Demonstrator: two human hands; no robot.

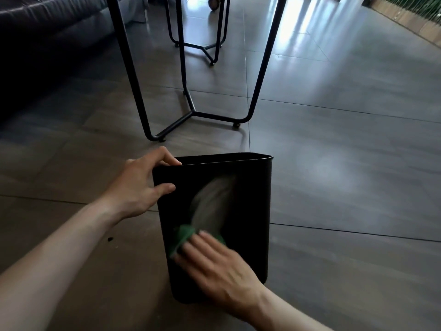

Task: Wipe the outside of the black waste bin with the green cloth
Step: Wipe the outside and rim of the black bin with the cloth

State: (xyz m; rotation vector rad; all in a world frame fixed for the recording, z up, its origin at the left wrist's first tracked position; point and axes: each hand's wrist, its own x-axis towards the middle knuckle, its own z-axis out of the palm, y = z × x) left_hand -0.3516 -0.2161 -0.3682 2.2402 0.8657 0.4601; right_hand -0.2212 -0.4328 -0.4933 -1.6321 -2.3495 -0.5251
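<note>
Grey tiled floor point(334, 163) underfoot, glossy with window glare toward the far end. Dark sofa point(47, 32) along the upper left edge. Black metal table legs point(191, 113) planted just beyond the bin, a second set of legs point(205, 46) farther back. Black waste bin point(248, 199) upright on the tiles at lower centre, open top facing up, a pale dusty smear across its near wall. Left hand point(140, 185) clamped on the bin's upper left corner, fingers curled over the rim, thumb pressed against the near wall. Right hand point(219, 266) flat against the lower near wall, fingers spread and pressing the green cloth point(183, 235) onto the plastic, blurred. Cloth bunched under the fingertips, peeking out left of and above them, touching the bin low on its near side.
</note>
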